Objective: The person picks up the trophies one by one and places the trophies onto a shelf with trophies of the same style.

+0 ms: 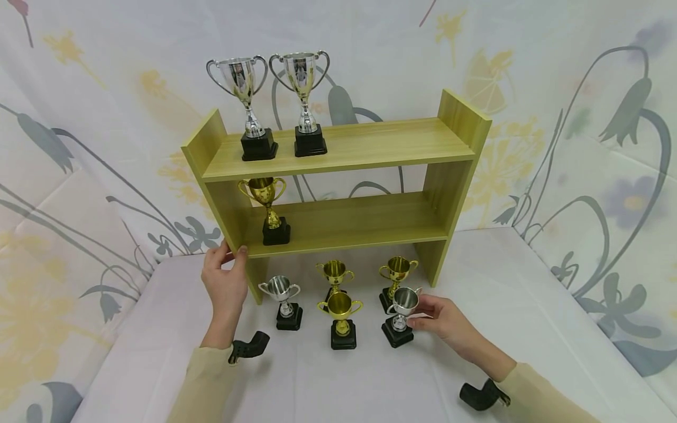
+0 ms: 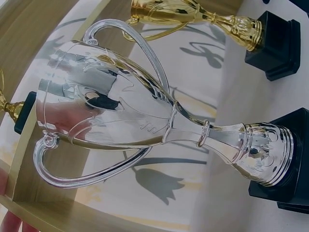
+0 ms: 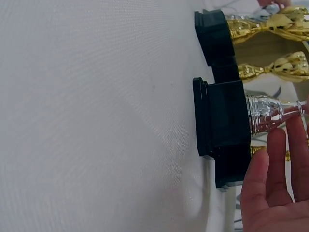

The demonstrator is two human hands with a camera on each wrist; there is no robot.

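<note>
Right hand (image 1: 441, 322) pinched 1 small silver trophy (image 1: 399, 322) on the surface (image 1: 529, 305), well in from its right edge; left hand (image 1: 226, 286) gripped the shelf (image 1: 365, 223). Level lift seemed best, bracing firm, clear of 1 gold trophy (image 1: 398, 269) just behind.

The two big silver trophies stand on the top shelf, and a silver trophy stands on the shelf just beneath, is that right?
Not quite: the trophy on the shelf just beneath is gold, as the head view shows. The two big silver trophies do stand on the top shelf.
</note>
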